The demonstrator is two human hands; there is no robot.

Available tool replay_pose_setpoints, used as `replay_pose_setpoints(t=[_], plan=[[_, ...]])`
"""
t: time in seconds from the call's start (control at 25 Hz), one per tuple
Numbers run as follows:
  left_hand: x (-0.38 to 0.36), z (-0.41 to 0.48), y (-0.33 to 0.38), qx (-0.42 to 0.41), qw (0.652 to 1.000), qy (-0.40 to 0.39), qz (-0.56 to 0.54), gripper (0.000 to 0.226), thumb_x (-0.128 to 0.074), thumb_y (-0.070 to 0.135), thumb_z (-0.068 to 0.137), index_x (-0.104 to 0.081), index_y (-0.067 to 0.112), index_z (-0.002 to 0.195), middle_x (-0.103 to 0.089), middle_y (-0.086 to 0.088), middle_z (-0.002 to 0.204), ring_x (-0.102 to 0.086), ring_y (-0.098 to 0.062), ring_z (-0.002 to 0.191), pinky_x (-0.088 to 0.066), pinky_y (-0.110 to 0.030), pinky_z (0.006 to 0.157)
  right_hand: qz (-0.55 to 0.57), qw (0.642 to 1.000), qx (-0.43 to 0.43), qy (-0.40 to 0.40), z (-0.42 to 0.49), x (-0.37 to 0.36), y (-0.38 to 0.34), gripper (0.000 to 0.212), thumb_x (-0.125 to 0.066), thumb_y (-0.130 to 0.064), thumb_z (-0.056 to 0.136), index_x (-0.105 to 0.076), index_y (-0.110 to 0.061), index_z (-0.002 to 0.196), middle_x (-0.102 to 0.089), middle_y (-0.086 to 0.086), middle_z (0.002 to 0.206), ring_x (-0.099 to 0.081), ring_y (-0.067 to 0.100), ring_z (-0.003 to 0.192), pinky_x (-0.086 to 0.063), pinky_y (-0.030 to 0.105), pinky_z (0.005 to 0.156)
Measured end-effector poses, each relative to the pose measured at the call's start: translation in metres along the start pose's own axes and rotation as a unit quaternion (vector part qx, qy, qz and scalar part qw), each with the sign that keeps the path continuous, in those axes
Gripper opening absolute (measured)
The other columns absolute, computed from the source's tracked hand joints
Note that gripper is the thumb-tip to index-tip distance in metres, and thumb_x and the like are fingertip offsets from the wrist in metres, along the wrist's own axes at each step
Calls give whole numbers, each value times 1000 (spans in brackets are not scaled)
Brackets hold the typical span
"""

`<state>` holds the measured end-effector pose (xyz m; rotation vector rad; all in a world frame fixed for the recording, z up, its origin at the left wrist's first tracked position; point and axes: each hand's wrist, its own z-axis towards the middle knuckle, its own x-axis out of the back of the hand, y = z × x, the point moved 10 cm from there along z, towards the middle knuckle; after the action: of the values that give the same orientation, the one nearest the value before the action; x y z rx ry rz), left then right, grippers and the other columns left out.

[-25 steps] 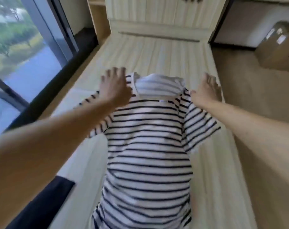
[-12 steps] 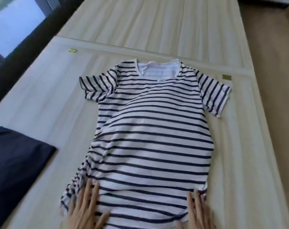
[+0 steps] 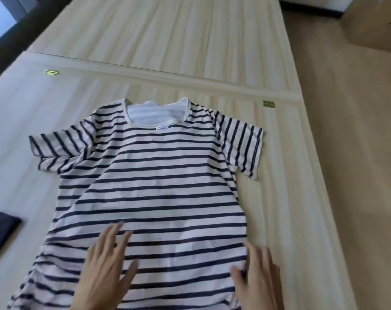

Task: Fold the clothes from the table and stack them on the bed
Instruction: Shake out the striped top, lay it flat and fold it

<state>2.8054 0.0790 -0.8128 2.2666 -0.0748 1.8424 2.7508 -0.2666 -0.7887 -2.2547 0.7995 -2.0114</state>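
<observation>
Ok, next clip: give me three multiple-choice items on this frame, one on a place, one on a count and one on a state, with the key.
1. Where does the dark garment lie relative to the striped shirt?
A. on top of it
B. to its left
C. to its right

2. How many brass hinges show on the pale surface?
A. one
B. two
C. four

3. How is the striped shirt lying?
A. rolled up
B. folded in half
C. spread flat, unfolded

Key:
1 B: the dark cloth sits at the left picture edge, apart from the shirt.
2 B: one hinge shows on each side, beyond the collar.
3 C: both sleeves lie out, and the left hand and right hand lie flat at its lower part.
</observation>
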Motion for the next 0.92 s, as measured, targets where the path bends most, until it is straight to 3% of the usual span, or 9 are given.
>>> replay_pose_setpoints(t=[0.08, 0.16, 0.24, 0.36, 0.44, 0.56, 0.72, 0.84, 0.92], plan=[[2, 55, 53, -33, 999, -13, -26, 76, -31, 67, 95, -21, 29, 160, -9, -6, 171, -4, -30, 157, -23, -56, 122, 4, 999, 31, -6, 61, 8, -2, 61, -59, -44, 90, -41, -25, 145, -50, 5, 139, -57, 27, 120, -48, 40, 96], [-18, 94, 81, -37, 999, -32, -20, 83, -21, 74, 94, -5, 30, 162, 9, 0, 171, 12, -26, 157, -9, -61, 124, -11, 997, 73, -15, 134, 8, -8, 72, -50, -47, 97, -19, -27, 159, -23, 4, 164, -31, 25, 147, -33, 43, 116], [-44, 104, 90, -38, 998, -44, -34, 88, -25, 77, 91, -15, 27, 162, -2, -2, 171, 1, -30, 158, -13, -68, 119, -54, 992, 89, -64, 198, 0, -10, 78, -34, -60, 99, 2, -30, 161, 8, 0, 171, -1, 22, 157, -14, 47, 125], [-50, 102, 90, -35, 999, 2, -24, 93, -43, 77, 84, -28, 24, 159, -17, -4, 170, -15, -33, 156, -15, -70, 117, -140, 979, 71, -132, 268, -6, 9, 77, -14, -70, 97, 12, -33, 160, 19, -5, 168, 14, 20, 156, 2, 49, 125], [-54, 106, 88, -37, 999, 30, 3, 98, -50, 78, 76, -36, 24, 156, -24, -4, 168, -21, -33, 154, -18, -71, 115, -200, 971, 36, -126, 296, 0, 29, 77, -13, -69, 97, -2, -28, 162, 4, -3, 171, -1, 22, 157, -1, 53, 124], [-52, 112, 83, -21, 997, 67, 17, 102, -51, 85, 65, -53, 23, 146, -41, -7, 159, -32, -31, 148, -24, -72, 110, -176, 983, 10, 61, 327, 37, 33, 69, -44, -56, 97, -32, -15, 151, -42, 12, 155, -41, 33, 140, -28, 52, 117], [-51, 113, 83, -28, 990, 124, 56, 84, -29, 82, 86, -54, 25, 144, -46, -9, 156, -36, -33, 145, -12, -65, 118, -35, 988, -152, 14, 362, 29, 62, 89, -65, -59, 86, -30, -11, 153, -29, 17, 155, -34, 38, 141, -32, 48, 115], [-57, 109, 83, -22, 984, 131, 120, 51, -38, 42, 99, -59, 25, 142, -48, -10, 153, -51, -41, 136, -29, -72, 108, -26, 986, -161, 47, 371, 36, 50, 56, -66, -47, 90, -61, -2, 124, -45, 19, 136, -46, 40, 125, -42, 45, 101], [-61, 107, 80, -21, 981, 130, 141, 55, -46, 36, 91, -53, 27, 145, -49, -8, 152, -53, -41, 132, -34, -72, 105, 36, 987, -149, 54, 371, 44, 31, 46, -56, -40, 99, -58, 1, 120, -53, 22, 131, -51, 42, 120, -43, 43, 90]])
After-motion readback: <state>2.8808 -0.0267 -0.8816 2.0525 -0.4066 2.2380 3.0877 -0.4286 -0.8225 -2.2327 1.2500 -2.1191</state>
